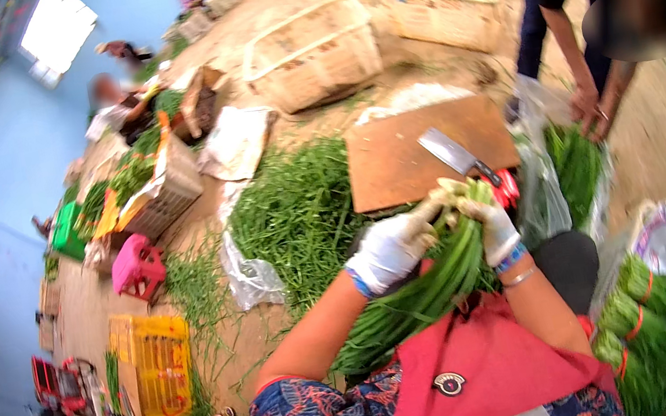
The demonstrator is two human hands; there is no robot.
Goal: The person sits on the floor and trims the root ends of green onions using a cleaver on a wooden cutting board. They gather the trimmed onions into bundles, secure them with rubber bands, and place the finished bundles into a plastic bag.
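White work gloves cover both my hands. A bunch of long green leafy stalks point(446, 278), probably garlic chives, lies across my lap with its pale stem ends up by the board. My right hand point(491, 227) is closed around the stalks near those ends. My left hand point(396, 243) reaches to the same ends from the left, its fingers touching them; whether it grips any is unclear. Just beyond is a brown wooden board point(392, 164), on which a cleaver point(454, 153) lies with its black handle towards me. A red object point(505, 187) sits by the handle.
Loose greens point(302, 220) are heaped left of the board. Banded bunches point(642, 314) fill a bag at lower right. A co-worker's hands point(590, 112) hold greens in a plastic bag. Crates point(313, 54), a pink stool point(138, 269) and a yellow crate point(157, 366) stand around.
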